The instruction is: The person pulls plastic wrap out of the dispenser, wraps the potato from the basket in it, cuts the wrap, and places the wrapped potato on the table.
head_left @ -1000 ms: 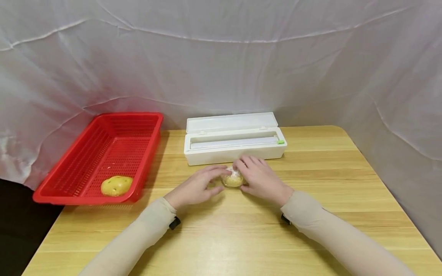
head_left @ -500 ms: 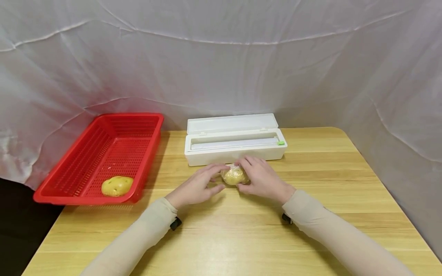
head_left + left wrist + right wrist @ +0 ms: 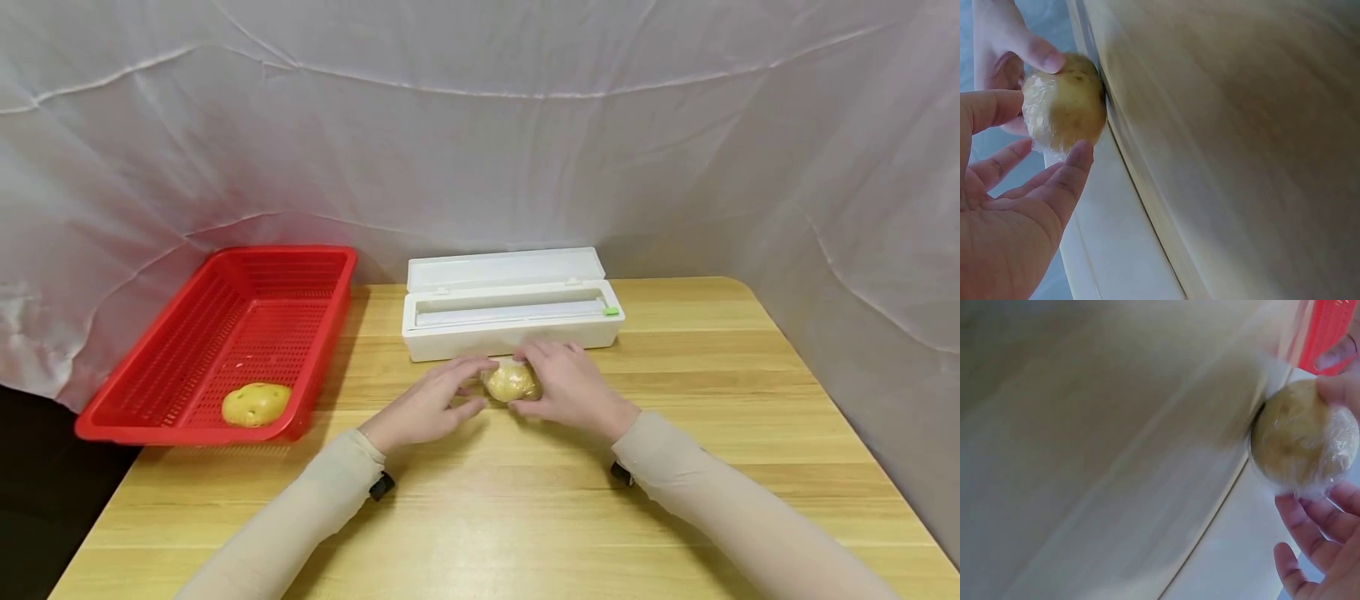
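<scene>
A potato [image 3: 512,381] wrapped in clear cling film sits between the two hands, in front of the white box. My right hand [image 3: 573,387] grips it from the right, fingers bent over its far side and thumb at its near side. On the other side my left hand [image 3: 427,402] has its fingers extended, the index fingertip at the film and the thumb a little apart from the potato in the head view. Crumpled film [image 3: 1040,106] bunches on one side of the potato in the left wrist view; the right wrist view shows loose film [image 3: 1338,447] too.
Behind the hands stands a white cling film box [image 3: 510,337], lid [image 3: 506,268] raised, with a roll [image 3: 510,312] inside and a green slider [image 3: 611,312]. At left, a red plastic basket [image 3: 341,308] holds another potato [image 3: 257,405]. Grey cloth [image 3: 480,167] hangs behind the wooden table [image 3: 480,517].
The wrapped potato has turned in the hands and shows more of itself. My right thumb has shifted slightly left along its near side. My left hand has hardly moved.
</scene>
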A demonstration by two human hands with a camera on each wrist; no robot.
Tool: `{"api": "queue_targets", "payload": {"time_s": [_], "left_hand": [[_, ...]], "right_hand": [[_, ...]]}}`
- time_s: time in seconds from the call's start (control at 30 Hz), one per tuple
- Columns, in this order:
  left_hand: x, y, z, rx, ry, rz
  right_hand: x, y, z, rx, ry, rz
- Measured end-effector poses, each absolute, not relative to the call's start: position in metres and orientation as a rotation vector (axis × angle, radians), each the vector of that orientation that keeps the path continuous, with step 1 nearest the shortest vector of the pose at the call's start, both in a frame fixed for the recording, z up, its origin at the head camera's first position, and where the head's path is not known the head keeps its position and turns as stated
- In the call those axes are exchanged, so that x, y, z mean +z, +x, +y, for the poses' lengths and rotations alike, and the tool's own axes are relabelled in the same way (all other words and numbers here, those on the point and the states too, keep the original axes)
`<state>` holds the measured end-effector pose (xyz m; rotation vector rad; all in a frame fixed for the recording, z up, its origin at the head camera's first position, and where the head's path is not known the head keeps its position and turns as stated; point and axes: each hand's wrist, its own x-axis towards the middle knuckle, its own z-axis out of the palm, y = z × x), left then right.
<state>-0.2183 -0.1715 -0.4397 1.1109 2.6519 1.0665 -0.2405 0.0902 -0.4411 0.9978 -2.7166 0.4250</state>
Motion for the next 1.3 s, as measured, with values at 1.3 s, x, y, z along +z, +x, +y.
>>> {"api": "queue_targets", "payload": {"time_s": [1.3], "left_hand": [[-0.436,-0.21,-0.183,1.041,1.02,2.655]], "right_hand": [[-0.423,-0.24,0.246,1.628,0.084,-2.875]]}}
